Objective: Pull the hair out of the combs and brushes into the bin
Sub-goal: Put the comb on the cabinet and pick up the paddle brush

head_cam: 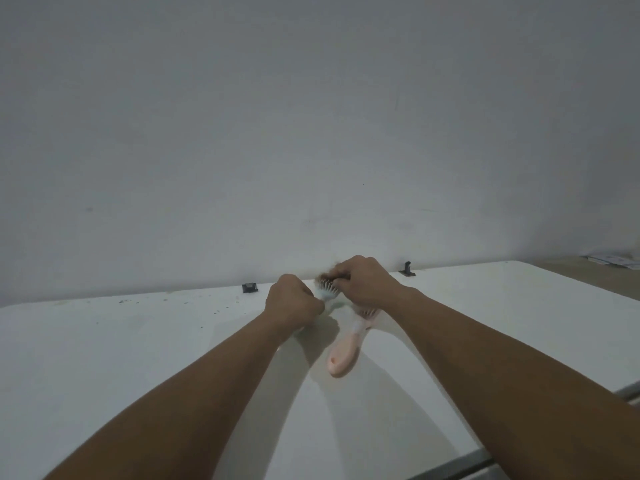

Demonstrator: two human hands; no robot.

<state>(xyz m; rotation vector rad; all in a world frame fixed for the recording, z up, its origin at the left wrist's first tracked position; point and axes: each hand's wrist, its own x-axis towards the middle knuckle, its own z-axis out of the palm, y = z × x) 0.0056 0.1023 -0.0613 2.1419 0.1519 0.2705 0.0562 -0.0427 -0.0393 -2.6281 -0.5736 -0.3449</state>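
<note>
Both my arms reach out over the white table (138, 358), near the wall (311, 116). My left hand (292, 301) is curled tight around the handle of a pale brush (327, 291), bristles facing my right hand (363, 284), whose fingers pinch a tuft of brown hair (323, 276) at the bristle tips. A pink brush (343, 355) lies on the table just under my right wrist, handle toward me. Two small black clips (250, 287) (407, 269) sit at the table's far edge. I see no bin from here.
</note>
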